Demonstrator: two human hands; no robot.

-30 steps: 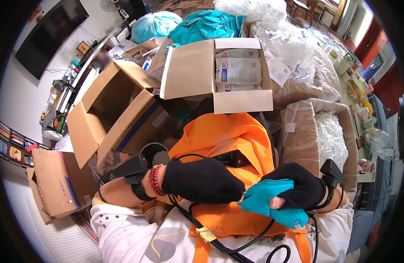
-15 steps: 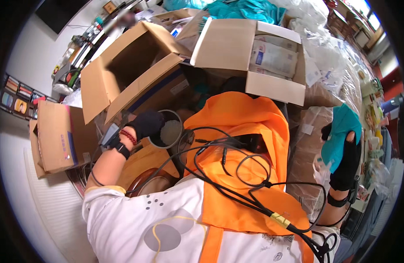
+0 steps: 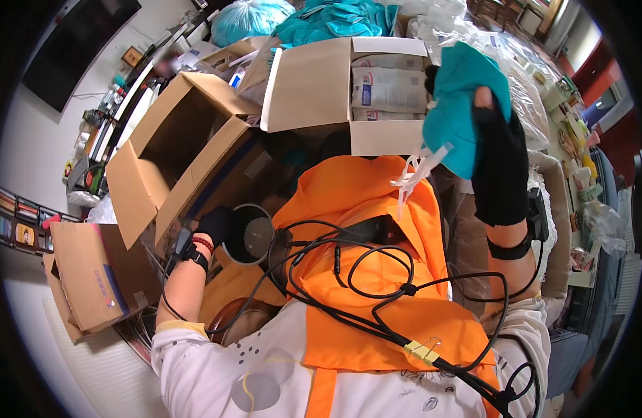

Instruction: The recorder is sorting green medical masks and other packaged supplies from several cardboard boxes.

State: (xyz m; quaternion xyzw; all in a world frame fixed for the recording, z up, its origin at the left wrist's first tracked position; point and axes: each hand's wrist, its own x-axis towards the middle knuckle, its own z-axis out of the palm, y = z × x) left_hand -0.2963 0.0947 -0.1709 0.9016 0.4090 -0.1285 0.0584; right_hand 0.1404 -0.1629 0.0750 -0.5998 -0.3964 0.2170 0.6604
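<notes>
My right hand (image 3: 501, 157), in a black fingerless glove, holds up a teal cloth piece (image 3: 467, 104). The thumb presses on the cloth, and white ties (image 3: 415, 177) dangle from its lower edge over an orange apron (image 3: 363, 184). On the other side, my left hand (image 3: 216, 224), also in a black glove, is at the left rim of a grey round container (image 3: 266, 256). Whitish grains (image 3: 257, 237) lie inside that container. The left fingers are dark and partly hidden, so their grip does not show.
An open brown carton (image 3: 174, 174) tilts at the left, with another carton (image 3: 91, 279) beyond it. Ahead, an open box (image 3: 310, 83) holds white printed packets (image 3: 389, 89). A teal cloth pile (image 3: 335, 24) lies behind. Black cables (image 3: 377, 306) loop across the apron.
My right hand has swung up and inward with the teal cloth, from the far right to beside the packet box. The left hand has drawn back slightly from the container's opening. The view has shifted.
</notes>
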